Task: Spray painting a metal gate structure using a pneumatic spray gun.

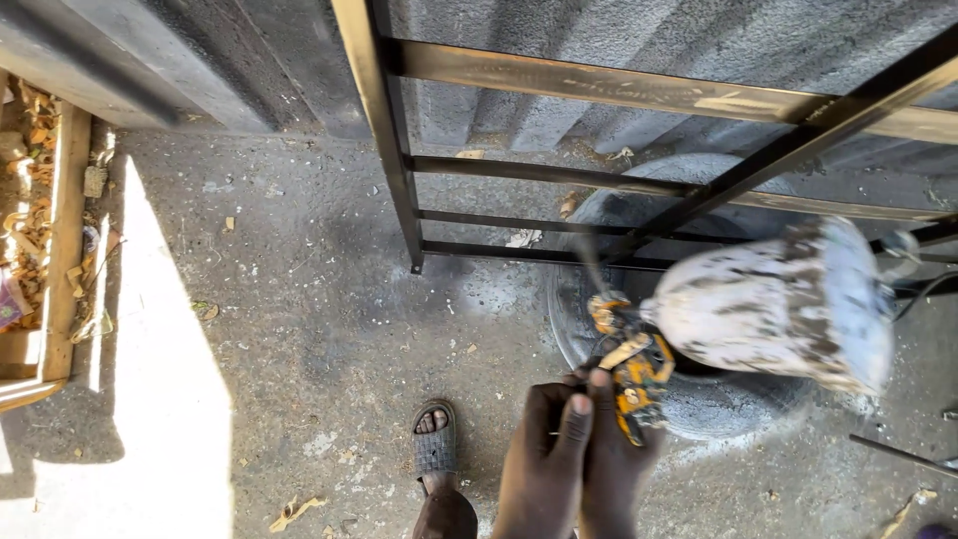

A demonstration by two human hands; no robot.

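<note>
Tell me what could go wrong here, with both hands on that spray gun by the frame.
The paint-caked cup is blurred and tilted over the yellow spray gun; it could swing or spill. The left hand and right hand are bare, so paint may reach the skin. The foot is in an open sandal near the black metal frame and could get sprayed or bumped.

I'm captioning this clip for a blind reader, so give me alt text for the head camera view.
Seen from above, two hands pressed together grip a paint-spattered yellow tool joined to a blurred white-crusted container. Behind stand a black metal frame against a grey wall, an old tyre and a sandalled foot on concrete.
</note>
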